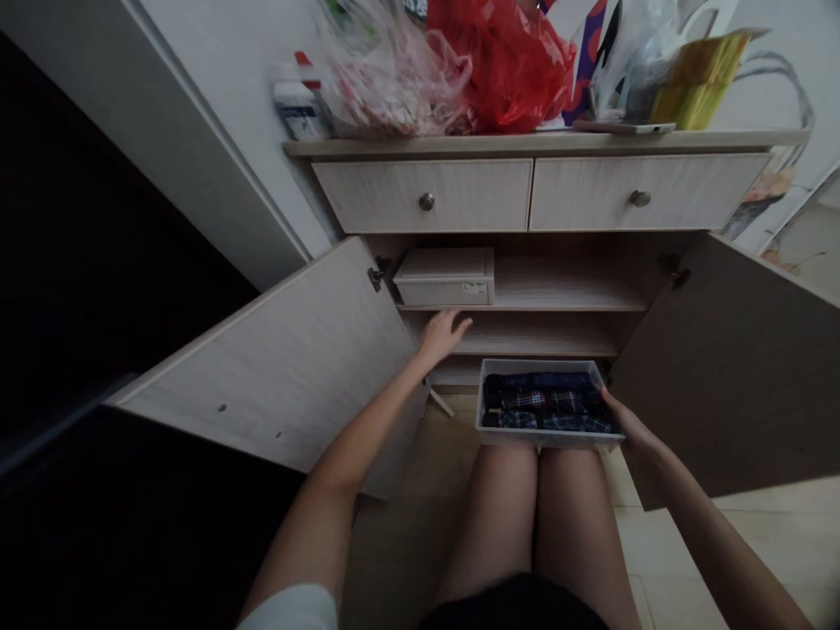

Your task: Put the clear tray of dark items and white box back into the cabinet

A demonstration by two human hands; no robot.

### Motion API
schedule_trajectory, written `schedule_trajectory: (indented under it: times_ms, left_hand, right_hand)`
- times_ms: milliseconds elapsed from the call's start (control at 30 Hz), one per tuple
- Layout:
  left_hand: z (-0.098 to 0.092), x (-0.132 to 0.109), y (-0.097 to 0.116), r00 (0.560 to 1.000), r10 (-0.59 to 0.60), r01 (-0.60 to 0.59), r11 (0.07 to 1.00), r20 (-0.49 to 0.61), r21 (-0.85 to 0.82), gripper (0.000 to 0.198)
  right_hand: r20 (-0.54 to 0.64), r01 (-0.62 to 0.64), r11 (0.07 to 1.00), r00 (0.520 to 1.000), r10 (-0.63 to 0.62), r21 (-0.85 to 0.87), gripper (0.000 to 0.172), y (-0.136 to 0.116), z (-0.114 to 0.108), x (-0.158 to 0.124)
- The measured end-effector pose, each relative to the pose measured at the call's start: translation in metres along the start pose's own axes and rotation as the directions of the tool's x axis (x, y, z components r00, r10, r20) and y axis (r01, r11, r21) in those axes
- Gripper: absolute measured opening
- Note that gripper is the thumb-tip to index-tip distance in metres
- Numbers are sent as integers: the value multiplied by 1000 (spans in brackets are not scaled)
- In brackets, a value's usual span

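A translucent plastic bin [549,437] rests on my knees, holding several rolled dark plaid cloths [542,401]. At its right end, my right hand [631,424] grips the bin's side; the fingertips are partly hidden. My left hand [444,337] is empty, with thumb and fingers apart, in front of the cabinet shelves. Just above it, a closed pale storage box [446,278] with a small label sits at the left of the upper shelf [564,284]. The hand appears apart from that box.
Both cabinet doors, left [282,367] and right [735,376], stand swung outward beside my arms. Two drawers with knobs are closed above. On the cabinet top are a clear plastic bag [394,74], a red plastic bag [505,66], a white bottle [298,109] and a yellow package [699,83].
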State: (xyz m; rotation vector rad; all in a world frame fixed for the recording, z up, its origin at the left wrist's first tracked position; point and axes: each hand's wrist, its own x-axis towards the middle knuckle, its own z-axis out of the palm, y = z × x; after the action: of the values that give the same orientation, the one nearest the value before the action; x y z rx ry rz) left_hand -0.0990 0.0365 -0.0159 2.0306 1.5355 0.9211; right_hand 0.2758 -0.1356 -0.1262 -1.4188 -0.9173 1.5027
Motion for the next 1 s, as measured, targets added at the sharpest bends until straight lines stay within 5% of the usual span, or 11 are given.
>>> schedule_trajectory:
  times_ms: [133, 300, 600, 833, 933, 1000]
  left_hand:
    - [-37, 85, 5, 977, 206, -180, 940, -63, 289, 48]
    - [-39, 126, -7, 964, 252, -263, 884, 81, 386, 29]
    - [-16, 126, -5, 954, 287, -301, 905, 90, 302, 30]
    - [3, 95, 16, 903, 389, -425, 870, 181, 249, 37]
    - [-1, 83, 14, 944, 330, -319, 926, -20, 202, 48]
    - [-11, 84, 4, 968, 128, -107, 989, -218, 105, 61]
  right_hand:
    - [-14, 14, 1000, 1000, -14, 12, 71, -4, 3, -6]
    - [-22, 31, 999, 999, -31, -4, 70, -8, 1, -10]
    - [-27, 8, 1000, 1000, -8, -2, 73, -10, 0, -10]
    - [-32, 5, 1000, 999, -5, -11, 74, -10, 0, -10]
    - [-41, -3, 1000, 999, 4, 12, 73, -10, -1, -10]
    - [-44, 12, 1000, 999, -11, 21, 71, -11, -1, -11]
